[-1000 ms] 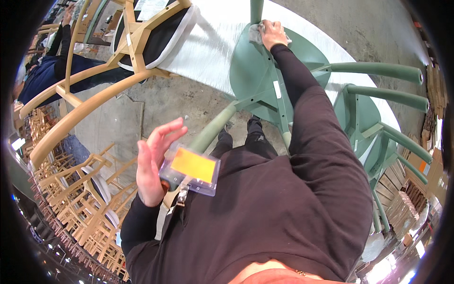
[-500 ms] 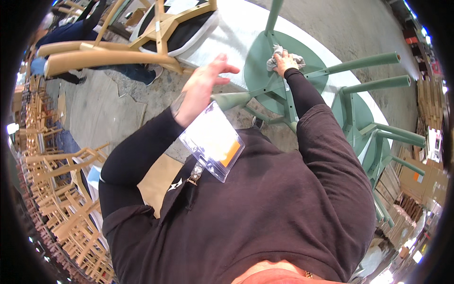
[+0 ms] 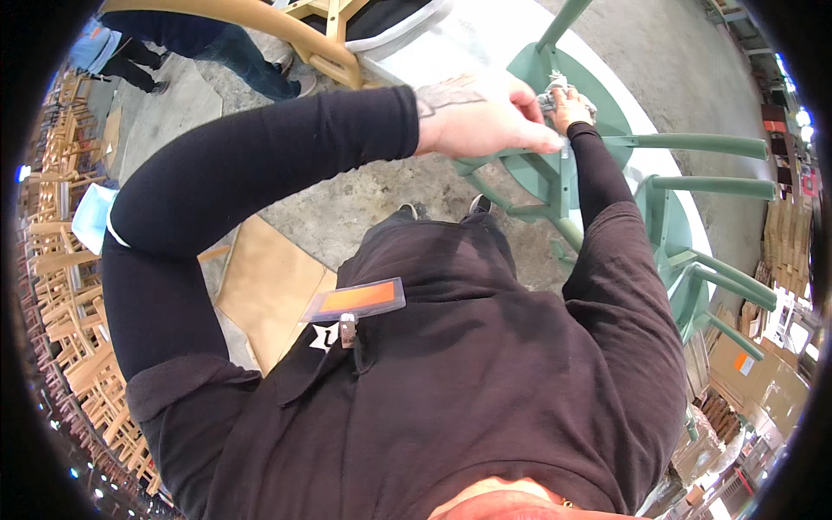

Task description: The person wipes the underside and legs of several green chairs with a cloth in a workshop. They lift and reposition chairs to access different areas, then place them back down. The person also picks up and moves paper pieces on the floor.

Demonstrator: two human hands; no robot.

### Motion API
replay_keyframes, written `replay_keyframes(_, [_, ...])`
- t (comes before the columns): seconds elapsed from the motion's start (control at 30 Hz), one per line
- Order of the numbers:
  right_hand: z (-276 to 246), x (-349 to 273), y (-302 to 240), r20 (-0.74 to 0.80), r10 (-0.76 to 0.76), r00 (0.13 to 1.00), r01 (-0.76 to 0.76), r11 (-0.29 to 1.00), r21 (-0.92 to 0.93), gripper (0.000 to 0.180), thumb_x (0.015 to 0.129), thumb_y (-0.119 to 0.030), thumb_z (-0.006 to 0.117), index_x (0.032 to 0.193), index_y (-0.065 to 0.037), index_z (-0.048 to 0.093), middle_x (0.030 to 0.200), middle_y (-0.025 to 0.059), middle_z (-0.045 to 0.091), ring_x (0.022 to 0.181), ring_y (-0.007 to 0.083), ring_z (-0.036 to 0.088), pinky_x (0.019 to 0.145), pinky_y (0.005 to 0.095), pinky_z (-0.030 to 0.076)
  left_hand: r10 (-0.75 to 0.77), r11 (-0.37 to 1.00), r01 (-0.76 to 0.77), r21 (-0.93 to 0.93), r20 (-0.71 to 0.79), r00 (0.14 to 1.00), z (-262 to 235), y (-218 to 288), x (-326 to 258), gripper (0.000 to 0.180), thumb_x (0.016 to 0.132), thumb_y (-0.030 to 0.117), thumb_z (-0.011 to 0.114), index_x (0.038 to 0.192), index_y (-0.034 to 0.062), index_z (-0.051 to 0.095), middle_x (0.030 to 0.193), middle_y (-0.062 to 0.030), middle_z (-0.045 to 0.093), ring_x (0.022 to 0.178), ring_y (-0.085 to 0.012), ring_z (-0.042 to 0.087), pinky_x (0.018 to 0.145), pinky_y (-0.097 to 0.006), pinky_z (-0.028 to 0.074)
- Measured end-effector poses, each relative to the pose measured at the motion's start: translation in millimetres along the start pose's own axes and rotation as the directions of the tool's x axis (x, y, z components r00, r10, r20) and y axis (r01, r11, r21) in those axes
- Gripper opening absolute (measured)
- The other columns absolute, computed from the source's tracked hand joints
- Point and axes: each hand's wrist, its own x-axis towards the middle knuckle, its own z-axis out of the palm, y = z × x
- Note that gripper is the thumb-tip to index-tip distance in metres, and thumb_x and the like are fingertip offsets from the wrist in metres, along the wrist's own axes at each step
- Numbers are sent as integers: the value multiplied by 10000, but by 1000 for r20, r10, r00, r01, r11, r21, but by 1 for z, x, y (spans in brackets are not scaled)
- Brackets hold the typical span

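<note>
A grey, stained concrete floor (image 3: 290, 195) is spreading beneath everything, and a long table with a white covering (image 3: 485, 39) is running along the upper part of the view. On it, a sage-green chair with a rounded seat (image 3: 607, 82) is lying upturned, its legs sticking out, and a second green chair (image 3: 663, 217) is lying just to its right. At the upper left, a pale wooden chair with curved limbs (image 3: 334, 56) is showing only in part, while a co-worker in blue jeans (image 3: 247, 61) is standing beyond it. A flat brown board (image 3: 269, 273) is lying on the floor beside the wearer's left arm.

The left hand (image 3: 485, 113) is hovering over the near side of the upturned chair, thumb extended (whether it is gripping anything, I cannot tell). The right hand (image 3: 572, 110) is pressing a crumpled grey cloth (image 3: 558, 84) against the seat's underside, its fingers bunching the fabric. A clear plastic badge holder with an orange insert (image 3: 357, 300) is hanging at the wearer's chest.
</note>
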Motion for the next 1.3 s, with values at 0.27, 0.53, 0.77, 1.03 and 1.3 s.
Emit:
replay_keyframes(0.27, [14, -34, 12, -335, -210, 919, 251, 964, 83, 532, 737, -178, 763, 1234, -172, 572, 1207, 172, 557, 1123, 363, 579, 928, 482, 482, 417, 792, -255, 555, -186, 890, 18, 13, -26, 313, 849, 238, 680, 1077, 33, 619, 961, -148, 653, 809, -331, 671, 723, -403, 542])
replay_keyframes(0.53, [32, -31, 37, -393, -341, 854, 430, 888, 164, 551, 775, -174, 726, 1300, -213, 560, 1393, 156, 438, 1370, 386, 381, 1080, 542, 363, 149, 953, -146, 267, 7, 989, -8, 17, 1, 505, 868, 323, 714, 1261, 40, 572, 1139, -158, 643, 969, -326, 672, 778, -400, 560])
replay_keyframes(0.77, [8, 138, 3, -592, 278, 757, 78, 860, 504, 491, 802, -289, 770, 1228, -193, 544, 1235, 173, 513, 1072, 371, 564, 890, 472, 494, -46, 985, 55, 164, -58, 997, -12, 28, 15, 597, 759, 178, 819, 1281, 23, 576, 1142, -157, 682, 1045, -322, 683, 812, -380, 574])
replay_keyframes(1.03, [40, -45, 60, -456, -301, 837, 441, 865, 238, 582, 644, -232, 811, 1182, -187, 596, 1174, 144, 556, 1053, 323, 614, 898, 447, 498, -70, 993, 81, 83, -130, 989, -3, 19, 16, 591, 736, 128, 824, 1261, 2, 581, 1128, -201, 674, 972, -349, 699, 813, -369, 562])
replay_keyframes(1.3, [72, -46, 190, -411, 624, 664, -444, 772, 455, 485, 809, -262, 712, 1268, -158, 596, 1148, 179, 505, 998, 337, 610, 823, 449, 540, -143, 984, 150, 93, -80, 987, -7, 29, 18, 520, 770, 108, 775, 1236, -31, 592, 1109, -200, 686, 1011, -342, 695, 869, -365, 535])
